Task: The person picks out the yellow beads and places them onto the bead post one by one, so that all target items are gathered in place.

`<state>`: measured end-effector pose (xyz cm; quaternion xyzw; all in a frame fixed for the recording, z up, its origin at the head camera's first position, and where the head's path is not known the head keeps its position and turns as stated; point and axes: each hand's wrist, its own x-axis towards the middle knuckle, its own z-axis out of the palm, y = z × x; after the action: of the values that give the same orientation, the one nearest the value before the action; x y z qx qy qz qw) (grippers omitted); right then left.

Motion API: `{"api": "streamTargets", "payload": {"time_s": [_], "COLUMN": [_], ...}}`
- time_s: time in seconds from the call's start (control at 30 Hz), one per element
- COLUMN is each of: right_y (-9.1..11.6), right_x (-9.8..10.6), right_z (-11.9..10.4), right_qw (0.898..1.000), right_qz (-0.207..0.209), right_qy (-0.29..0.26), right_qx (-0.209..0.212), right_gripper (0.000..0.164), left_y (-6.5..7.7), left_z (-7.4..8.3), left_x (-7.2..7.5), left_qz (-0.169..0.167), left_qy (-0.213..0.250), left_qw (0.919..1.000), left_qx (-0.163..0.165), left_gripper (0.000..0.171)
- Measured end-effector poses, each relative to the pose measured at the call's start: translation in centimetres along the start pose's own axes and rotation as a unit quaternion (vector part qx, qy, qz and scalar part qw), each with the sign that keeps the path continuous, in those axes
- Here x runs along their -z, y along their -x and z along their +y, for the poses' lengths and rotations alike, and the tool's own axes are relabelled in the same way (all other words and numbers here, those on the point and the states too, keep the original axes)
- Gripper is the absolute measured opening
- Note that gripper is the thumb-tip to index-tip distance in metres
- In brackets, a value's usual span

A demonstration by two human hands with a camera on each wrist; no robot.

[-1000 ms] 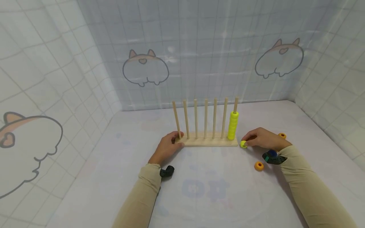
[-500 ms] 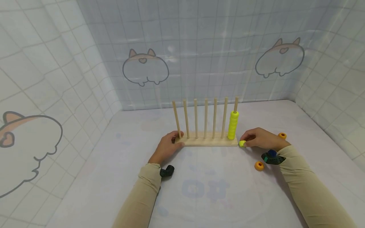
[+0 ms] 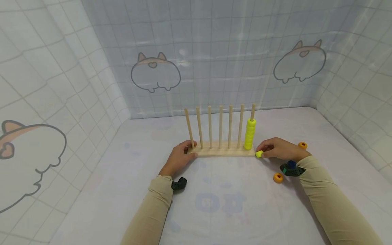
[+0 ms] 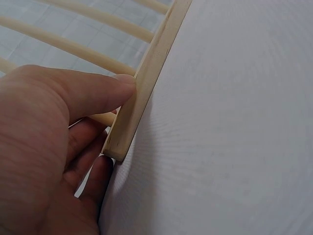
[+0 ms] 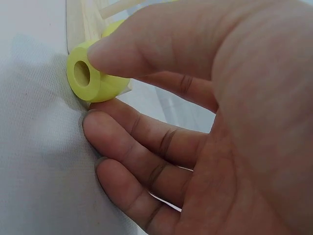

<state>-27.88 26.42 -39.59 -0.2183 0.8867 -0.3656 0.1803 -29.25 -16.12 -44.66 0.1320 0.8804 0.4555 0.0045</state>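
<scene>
A pale wooden base (image 3: 222, 153) carries several upright dowels in a row. The rightmost dowel holds a stack of bright yellow beads (image 3: 249, 134), its tip bare above them; the other dowels are bare. With thumb and fingers, my left hand (image 3: 178, 157) grips the left end of the base, the thumb pressing by the front edge in the left wrist view. Off the base's right end, my right hand (image 3: 280, 148) pinches a loose yellow bead (image 5: 110, 90) low at the cloth, its hole facing sideways. Whether that bead touches the base, I cannot tell.
An orange bead (image 3: 278, 178) lies on the white cloth (image 3: 220, 217) in front of the right wrist. Another orange bead (image 3: 303, 145) sits beyond the right forearm. Printed cloth walls (image 3: 199, 68) stand behind and at both sides.
My right hand has slid slightly left with the yellow bead, bringing it up close to the base's right end. The bead has tipped, hiding its hole from the head view. The left hand stays put.
</scene>
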Motion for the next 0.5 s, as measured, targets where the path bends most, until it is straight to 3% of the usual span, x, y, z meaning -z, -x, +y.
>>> {"api": "streamTargets", "payload": {"time_s": [0.5], "right_y": [-0.11], "right_x": [-0.04], "right_z": [0.02], "right_qw": [0.999], "right_qz": [-0.008], "right_qy": [0.032], "right_qx": [-0.012], "right_gripper": [0.033], "left_y": [0.10], "left_z": [0.13], "left_x": [0.08], "left_qz": [-0.002], "left_qy": [-0.002], "left_qw": [1.0000], "left_qx": [-0.001], "left_gripper": [0.039]}}
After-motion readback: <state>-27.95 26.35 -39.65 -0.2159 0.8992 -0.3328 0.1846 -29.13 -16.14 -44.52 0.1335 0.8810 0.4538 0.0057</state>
